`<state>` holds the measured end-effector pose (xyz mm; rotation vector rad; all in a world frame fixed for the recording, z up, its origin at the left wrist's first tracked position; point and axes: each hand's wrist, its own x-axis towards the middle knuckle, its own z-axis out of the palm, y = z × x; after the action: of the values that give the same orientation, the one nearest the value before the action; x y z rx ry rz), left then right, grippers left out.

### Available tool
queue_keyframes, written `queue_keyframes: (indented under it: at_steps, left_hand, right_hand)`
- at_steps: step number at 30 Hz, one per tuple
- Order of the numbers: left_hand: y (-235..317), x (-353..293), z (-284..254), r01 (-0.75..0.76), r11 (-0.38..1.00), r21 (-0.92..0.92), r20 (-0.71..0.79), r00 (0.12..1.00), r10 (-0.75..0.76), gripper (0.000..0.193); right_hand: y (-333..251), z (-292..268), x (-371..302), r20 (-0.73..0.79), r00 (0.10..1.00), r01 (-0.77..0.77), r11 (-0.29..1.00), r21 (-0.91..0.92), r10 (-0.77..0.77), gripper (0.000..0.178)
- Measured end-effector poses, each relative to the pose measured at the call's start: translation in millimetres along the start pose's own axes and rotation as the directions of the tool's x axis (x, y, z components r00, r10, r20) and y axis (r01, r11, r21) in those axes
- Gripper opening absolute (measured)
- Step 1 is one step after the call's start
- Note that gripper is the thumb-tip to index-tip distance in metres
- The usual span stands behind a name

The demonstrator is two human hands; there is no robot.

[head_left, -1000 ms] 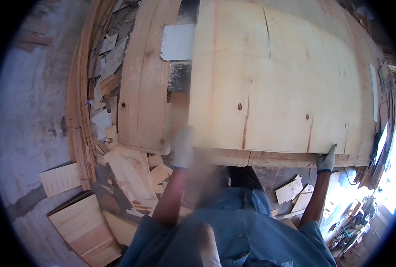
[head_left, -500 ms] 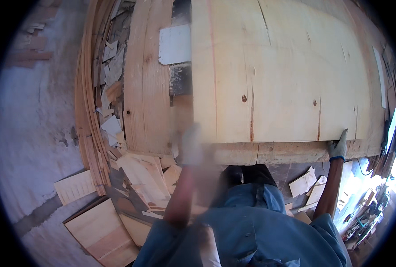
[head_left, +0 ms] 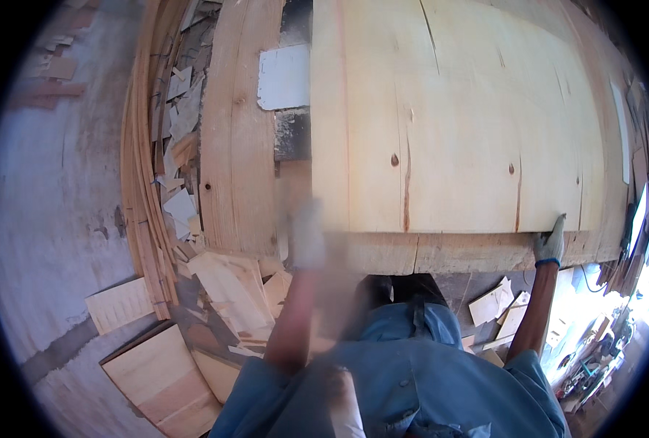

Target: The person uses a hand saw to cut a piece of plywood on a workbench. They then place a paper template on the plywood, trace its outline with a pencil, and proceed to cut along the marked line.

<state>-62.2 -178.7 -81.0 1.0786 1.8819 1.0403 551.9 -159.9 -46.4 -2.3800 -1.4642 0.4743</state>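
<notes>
A large pale plywood sheet (head_left: 463, 139) with knots and dark cracks lies flat on a wooden workbench (head_left: 456, 252). My right hand (head_left: 550, 243), in a light glove with a blue cuff, grips the sheet's near edge toward the right. One finger lies on top; the others are hidden at the edge. At the sheet's near left corner is my left hand (head_left: 309, 237), also in a light glove. A blurred patch covers it, so its fingers cannot be made out.
Left of the sheet are bench planks (head_left: 226, 160) and a white plate (head_left: 284, 77). Long thin wood strips (head_left: 138, 168) line the bench's left side. Plywood offcuts (head_left: 229, 288) and a larger board (head_left: 165, 383) lie on the floor. Cluttered tools (head_left: 594, 365) lie at the lower right.
The whole view has shifted slightly left. Both hands stay at the sheet's near edge, and no clear movement of the sheet on the bench shows.
</notes>
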Motion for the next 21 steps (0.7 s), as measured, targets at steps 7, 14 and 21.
queue_keyframes:
  at_steps: [7, 14, 21]
  left_hand:
    - [-28.0, -40.3, -6.8, 0.058, 0.991, -0.117, -0.023, 0.998, -0.061, 0.022]
    - [-8.7, -10.9, -4.4, -0.272, 0.872, 0.407, -0.056, 0.945, 0.321, 0.016]
    - [21.9, 19.9, -4.8, -0.293, 0.899, 0.325, 0.105, 0.956, 0.274, 0.021]
  right_hand:
    - [9.4, -7.9, -45.5, -0.013, 0.994, 0.104, 0.993, -0.049, -0.104, 0.083]
    - [0.1, 3.2, -26.9, -0.150, 0.930, 0.286, 0.918, -0.276, -0.335, 0.084]
    - [39.6, 14.6, 20.5, 0.045, 0.992, -0.128, 0.946, 0.298, 0.120, 0.085]
